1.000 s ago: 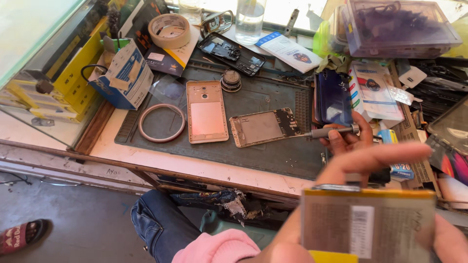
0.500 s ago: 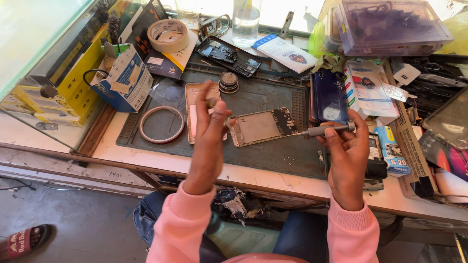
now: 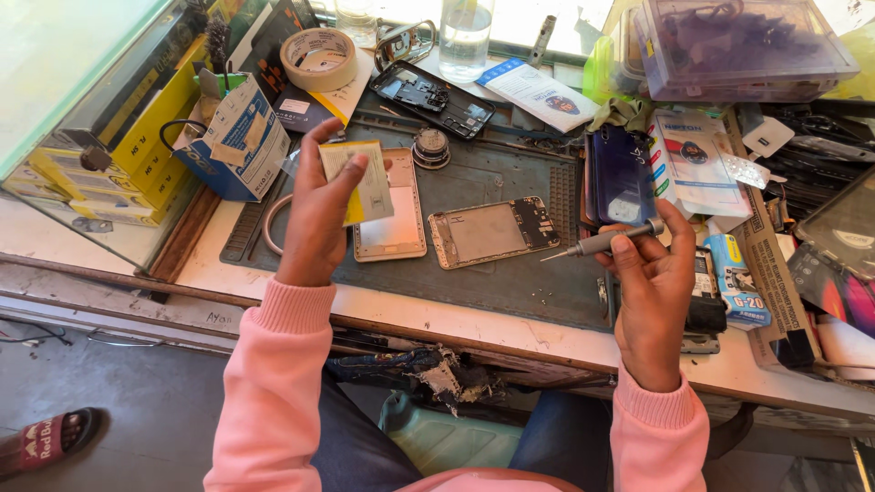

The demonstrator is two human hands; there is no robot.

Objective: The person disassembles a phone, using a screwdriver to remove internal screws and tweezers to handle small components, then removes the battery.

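Note:
My left hand (image 3: pixel 319 214) holds a flat phone battery (image 3: pixel 360 179), silver with a yellow edge, upright over the left part of the dark work mat (image 3: pixel 510 273). My right hand (image 3: pixel 652 278) grips a small grey screwdriver (image 3: pixel 602 240), its tip pointing left toward an opened phone frame (image 3: pixel 492 231) lying on the mat. A rose-gold phone back (image 3: pixel 396 228) lies beside that frame, partly behind the battery. Both sleeves are pink.
A roll of tape (image 3: pixel 317 58), a blue-and-white box (image 3: pixel 232 137), a black phone frame (image 3: pixel 433 97), a water bottle (image 3: pixel 465 36), a dark blue phone cover (image 3: pixel 622 173) and clear plastic boxes (image 3: pixel 743 46) crowd the bench. Small packets lie at the right.
My left hand moved from close to the camera out over the mat's left side, still holding the battery. The right hand with the screwdriver stayed near the frame's right end.

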